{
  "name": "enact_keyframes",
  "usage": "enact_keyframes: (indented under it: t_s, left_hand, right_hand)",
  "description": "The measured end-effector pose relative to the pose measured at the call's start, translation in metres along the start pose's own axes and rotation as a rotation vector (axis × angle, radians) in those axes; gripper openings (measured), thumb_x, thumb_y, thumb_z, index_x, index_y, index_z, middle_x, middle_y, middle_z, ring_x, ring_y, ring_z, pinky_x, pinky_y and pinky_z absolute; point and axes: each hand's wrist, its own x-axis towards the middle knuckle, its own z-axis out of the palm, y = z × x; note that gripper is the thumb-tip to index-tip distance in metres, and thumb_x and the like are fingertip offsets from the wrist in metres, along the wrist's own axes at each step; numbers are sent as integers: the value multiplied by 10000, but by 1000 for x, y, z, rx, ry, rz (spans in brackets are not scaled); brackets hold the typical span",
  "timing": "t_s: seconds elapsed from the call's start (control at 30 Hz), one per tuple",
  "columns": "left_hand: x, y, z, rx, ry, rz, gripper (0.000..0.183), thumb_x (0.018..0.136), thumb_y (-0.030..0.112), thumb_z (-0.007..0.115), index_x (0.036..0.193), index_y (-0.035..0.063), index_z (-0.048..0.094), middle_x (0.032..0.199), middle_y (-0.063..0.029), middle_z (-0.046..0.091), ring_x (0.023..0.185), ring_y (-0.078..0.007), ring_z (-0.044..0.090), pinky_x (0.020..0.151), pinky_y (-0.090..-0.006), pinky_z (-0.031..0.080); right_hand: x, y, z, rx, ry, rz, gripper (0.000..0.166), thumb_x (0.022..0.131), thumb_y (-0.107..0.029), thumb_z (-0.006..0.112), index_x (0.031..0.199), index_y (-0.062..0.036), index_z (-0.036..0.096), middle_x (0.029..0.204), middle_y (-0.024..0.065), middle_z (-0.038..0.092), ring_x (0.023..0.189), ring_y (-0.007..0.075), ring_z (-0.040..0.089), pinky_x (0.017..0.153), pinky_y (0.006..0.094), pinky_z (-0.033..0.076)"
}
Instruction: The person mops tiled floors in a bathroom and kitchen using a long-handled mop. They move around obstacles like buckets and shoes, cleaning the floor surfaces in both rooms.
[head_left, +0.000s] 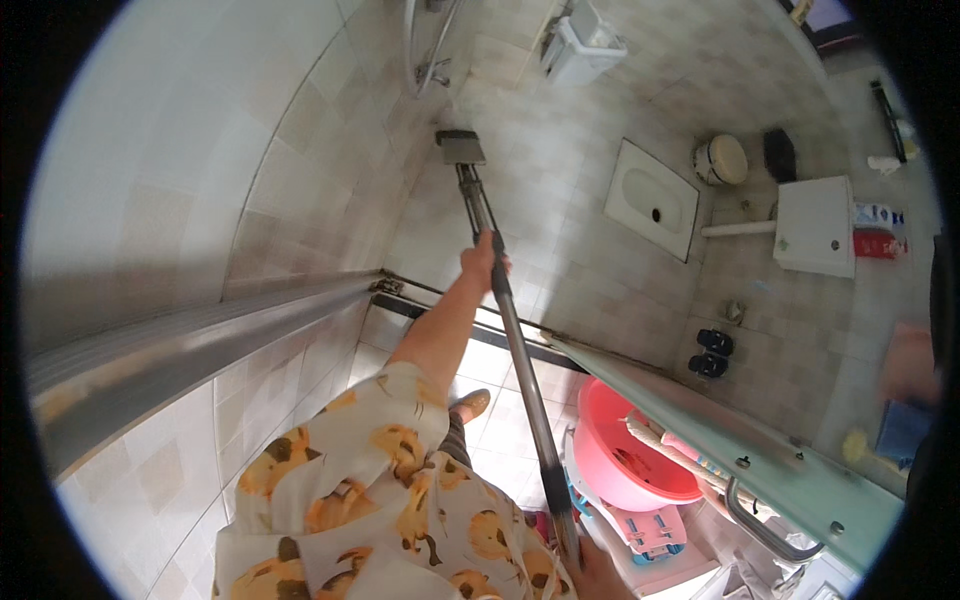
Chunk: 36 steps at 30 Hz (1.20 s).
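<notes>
My left hand (484, 262) grips the dark sleeve partway along the metal pole of a mop (517, 330). Near the bottom edge, my right hand (596, 571) is closed around the pole's near end and is partly cut off by the picture's rim. The mop head (460, 146), a grey plate with a dark edge, rests on the tiled bathroom floor (525, 180) close to the left wall, below the shower hose (411, 52).
A squat toilet (651, 199) lies right of the mop, with a lidded bucket (721, 160) and white cistern (814, 225) beyond. A door threshold (480, 330) crosses the floor. A glass door (735, 442) and pink tub (600, 450) stand at right; a white bin (585, 52) is at the top.
</notes>
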Motion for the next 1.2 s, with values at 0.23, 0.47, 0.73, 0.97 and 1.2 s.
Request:
enact_keyframes:
  t_s: [0.23,0.47,0.73,0.97,1.2]
  left_hand:
    - [29,30,2,38,32,86,520,842,535,515,858,16,500,654,-123,554,515,-185,545,437,-290,477]
    - [-79,-50,0,17,-57,-84,489,850,543,485,968,68,482,730,-120,554,503,-161,513,417,-287,447]
    - [-43,-27,-2,160,141,18,500,841,494,535,861,-5,535,667,-141,560,480,-209,528,408,-322,454]
    - [25,24,7,2,43,51,513,832,491,555,816,-17,494,630,-149,525,461,-228,530,401,-338,467]
    - [-35,-46,19,-76,-107,-96,578,831,586,483,877,10,514,685,-115,555,490,-168,516,433,-299,466]
  right_hand:
    - [-80,38,-31,-389,-277,163,383,805,-229,564,1125,-25,510,874,199,588,782,328,574,699,392,452]
    - [150,18,15,258,-179,236,169,843,-173,507,860,-14,452,554,39,485,403,119,468,380,284,391]
    - [128,-8,14,224,-194,259,220,856,-210,504,911,1,475,591,52,505,511,162,521,490,293,427]
    - [-20,14,-35,-19,-166,263,250,860,-232,549,994,-23,515,654,71,575,655,162,603,607,300,463]
    - [104,5,-21,159,-174,258,109,863,-130,487,849,-36,433,533,28,460,369,109,447,339,256,356]
